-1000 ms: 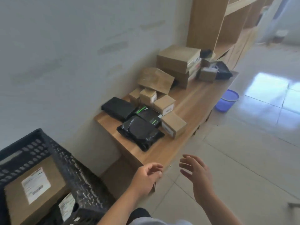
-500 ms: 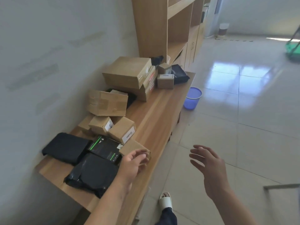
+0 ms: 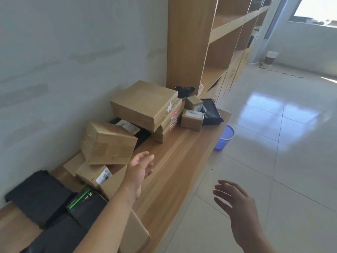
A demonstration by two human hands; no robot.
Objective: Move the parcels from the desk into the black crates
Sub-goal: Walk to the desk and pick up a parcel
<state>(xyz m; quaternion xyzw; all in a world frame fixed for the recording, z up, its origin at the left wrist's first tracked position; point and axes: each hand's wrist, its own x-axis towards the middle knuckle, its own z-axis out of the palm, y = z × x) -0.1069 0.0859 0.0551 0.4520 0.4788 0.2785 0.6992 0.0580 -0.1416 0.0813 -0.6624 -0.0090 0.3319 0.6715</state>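
Over the worktop point(image 3: 175, 161), the left hand point(image 3: 141, 168) hovers with fingers relaxed, holding nothing — just beside a tilted box point(image 3: 107, 143). Right hand point(image 3: 237, 203) is spread over the floor point(image 3: 273, 161), also holding nothing. Cardboard parcels point(image 3: 145, 105) and black bags point(image 3: 38, 196) lie along the wall side; no crates in view.

Wooden shelving, a blue bin, glossy floor tiles.
A tall wooden shelf unit point(image 3: 209, 52) stands against the white wall point(image 3: 73, 52); a blue plastic wastebasket point(image 3: 225, 137) sits on the tiled floor point(image 3: 273, 143), and a brown-and-white container point(image 3: 270, 58) stands far off.
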